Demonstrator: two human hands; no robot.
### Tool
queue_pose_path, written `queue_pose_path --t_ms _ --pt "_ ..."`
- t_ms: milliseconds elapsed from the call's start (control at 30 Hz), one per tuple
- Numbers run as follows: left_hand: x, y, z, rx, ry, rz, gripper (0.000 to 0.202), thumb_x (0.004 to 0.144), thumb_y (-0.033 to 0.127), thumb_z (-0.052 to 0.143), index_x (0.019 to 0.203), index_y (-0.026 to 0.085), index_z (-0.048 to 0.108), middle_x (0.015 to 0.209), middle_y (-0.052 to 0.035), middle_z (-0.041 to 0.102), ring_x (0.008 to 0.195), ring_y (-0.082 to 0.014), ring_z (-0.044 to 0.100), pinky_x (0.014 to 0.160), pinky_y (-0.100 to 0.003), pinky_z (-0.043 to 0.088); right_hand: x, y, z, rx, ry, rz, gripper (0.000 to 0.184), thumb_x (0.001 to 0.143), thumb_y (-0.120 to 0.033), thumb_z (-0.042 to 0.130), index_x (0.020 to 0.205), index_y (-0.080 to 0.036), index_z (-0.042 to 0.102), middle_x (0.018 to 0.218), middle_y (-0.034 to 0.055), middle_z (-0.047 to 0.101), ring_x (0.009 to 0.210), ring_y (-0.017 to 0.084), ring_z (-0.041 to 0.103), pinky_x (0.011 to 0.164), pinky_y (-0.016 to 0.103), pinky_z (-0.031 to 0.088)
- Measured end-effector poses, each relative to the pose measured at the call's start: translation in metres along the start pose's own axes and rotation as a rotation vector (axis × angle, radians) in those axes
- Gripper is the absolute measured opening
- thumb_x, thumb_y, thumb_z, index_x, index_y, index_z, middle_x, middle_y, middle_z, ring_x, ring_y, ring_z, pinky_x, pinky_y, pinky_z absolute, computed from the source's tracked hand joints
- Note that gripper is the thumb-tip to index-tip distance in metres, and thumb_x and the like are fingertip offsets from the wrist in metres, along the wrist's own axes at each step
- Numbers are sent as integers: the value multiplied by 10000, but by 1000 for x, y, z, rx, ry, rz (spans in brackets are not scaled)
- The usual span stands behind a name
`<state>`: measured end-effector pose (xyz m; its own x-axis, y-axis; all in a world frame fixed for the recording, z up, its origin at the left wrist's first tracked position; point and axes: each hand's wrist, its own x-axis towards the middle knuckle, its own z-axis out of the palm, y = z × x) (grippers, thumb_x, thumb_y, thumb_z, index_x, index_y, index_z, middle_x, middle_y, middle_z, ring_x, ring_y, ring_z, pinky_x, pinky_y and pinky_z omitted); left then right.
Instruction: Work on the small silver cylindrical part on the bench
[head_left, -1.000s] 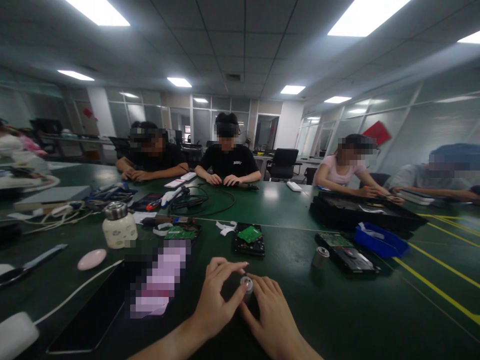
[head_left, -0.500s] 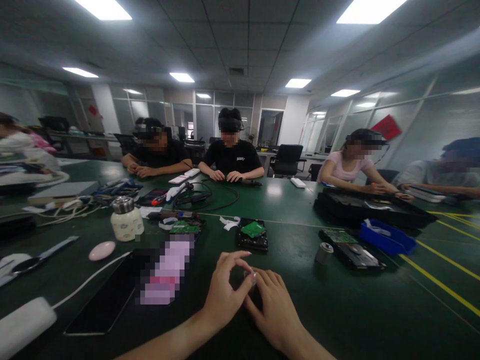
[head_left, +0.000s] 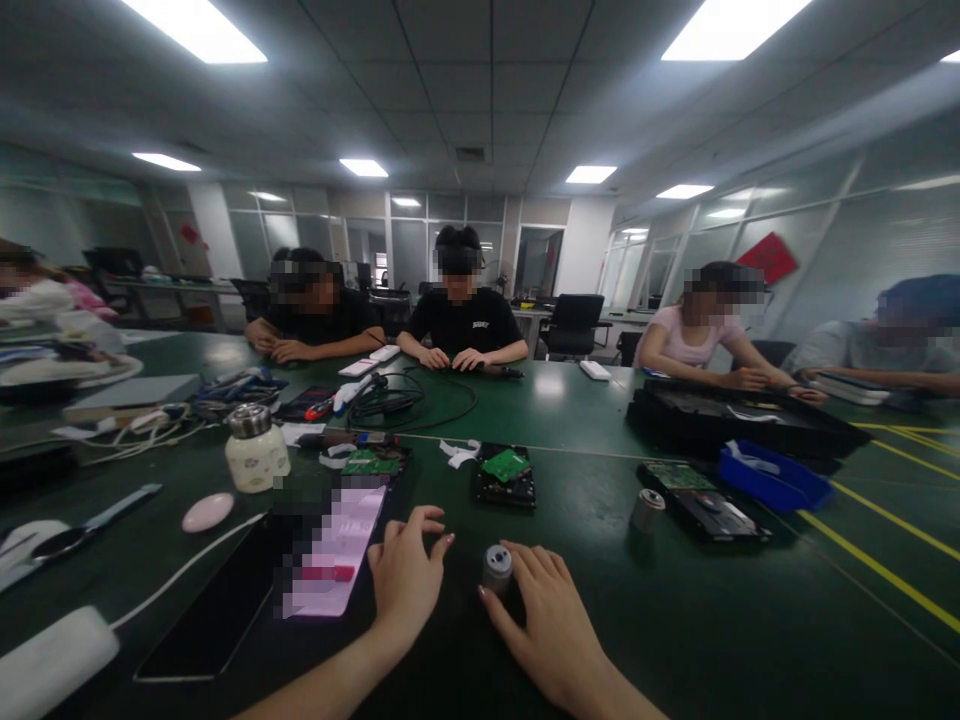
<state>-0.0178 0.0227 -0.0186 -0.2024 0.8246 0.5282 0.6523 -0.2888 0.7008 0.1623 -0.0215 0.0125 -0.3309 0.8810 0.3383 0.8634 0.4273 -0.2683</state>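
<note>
On the green table, a small silver metal cylinder stands upright, with dark holes in its top. My right hand grips it from the right, the thumb at its near side and the index finger at its far side. My left hand is to the left of the cylinder, apart from it. Its fingers are bent and the thumb is spread away, with nothing between them. Beyond my hands lies a black hard drive with a green circuit board on top.
A second metal cylinder stands right, near another drive and a blue tray. Left are a pink-screened phone, a dark phone, a pink oval object and a cream bottle. Several people sit around the table.
My left hand has come off the top of the cylinder and moved left, its fingers parting. The cylinder's top now shows. My right hand has stayed beside it.
</note>
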Motion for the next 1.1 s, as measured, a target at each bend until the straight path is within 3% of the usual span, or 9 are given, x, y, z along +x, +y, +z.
queue_pose_path --t_ms 133,267,433,600,733,800,900,967,1100 --pt "2 9 1 -18 -25 28 213 774 201 633 981 252 628 792 -15 737 783 -259 581 697 -366 404 0 -1 0 5 -7 10 316 881 -331 529 1132 -153 599 1204 120 614 1074 294 547 957 475 374" --pt "2 25 0 -77 -45 101 154 829 238 597 974 247 647 942 -25 726 921 -235 589 842 -394 431 -1 0 1 14 17 -1 298 874 -321 538 1112 -154 602 1184 111 624 1056 285 554 947 465 378" --pt "-3 22 1 -63 -1 42 342 786 209 628 1123 239 577 1097 -71 668 1008 -294 572 866 -514 414 -1 0 0 11 28 -7 301 876 -331 534 1118 -162 594 1176 105 628 1046 278 559 944 458 380" --pt "-3 8 8 -122 -42 41 400 759 69 562 1127 224 555 1064 -62 678 798 -203 669 774 -399 514 -1 -1 0 5 26 -6 297 881 -331 525 1112 -158 596 1176 111 626 1048 279 560 945 455 379" --pt "1 11 9 -184 -23 75 373 759 42 519 1089 208 571 997 -62 691 694 -169 690 644 -315 554 -1 0 1 2 28 -8 301 882 -344 522 1113 -166 595 1175 108 625 1049 276 557 951 451 374" --pt "2 18 6 -222 16 116 299 792 81 522 1068 189 568 981 -73 687 710 -177 693 632 -315 561 -2 0 1 1 30 -10 304 883 -346 521 1116 -164 593 1176 108 623 1050 275 554 954 450 370" --pt "-1 29 2 -289 54 241 148 833 150 546 970 187 588 1026 -79 673 888 -198 680 786 -354 554 -2 1 1 5 28 -16 291 881 -333 525 1113 -171 593 1172 102 622 1042 271 551 945 438 373" --pt "-5 36 1 -322 30 343 88 829 164 574 898 203 611 1003 -56 685 963 -201 662 863 -359 533 -1 0 1 9 25 -21 292 879 -324 528 1124 -177 589 1169 100 621 1034 268 549 938 429 377" --pt "-12 40 2 -354 -52 454 116 835 149 579 911 219 631 967 -38 703 943 -193 670 858 -346 545 -1 0 1 14 16 -21 301 882 -321 523 1142 -181 583 1166 104 616 1032 270 544 938 427 371"
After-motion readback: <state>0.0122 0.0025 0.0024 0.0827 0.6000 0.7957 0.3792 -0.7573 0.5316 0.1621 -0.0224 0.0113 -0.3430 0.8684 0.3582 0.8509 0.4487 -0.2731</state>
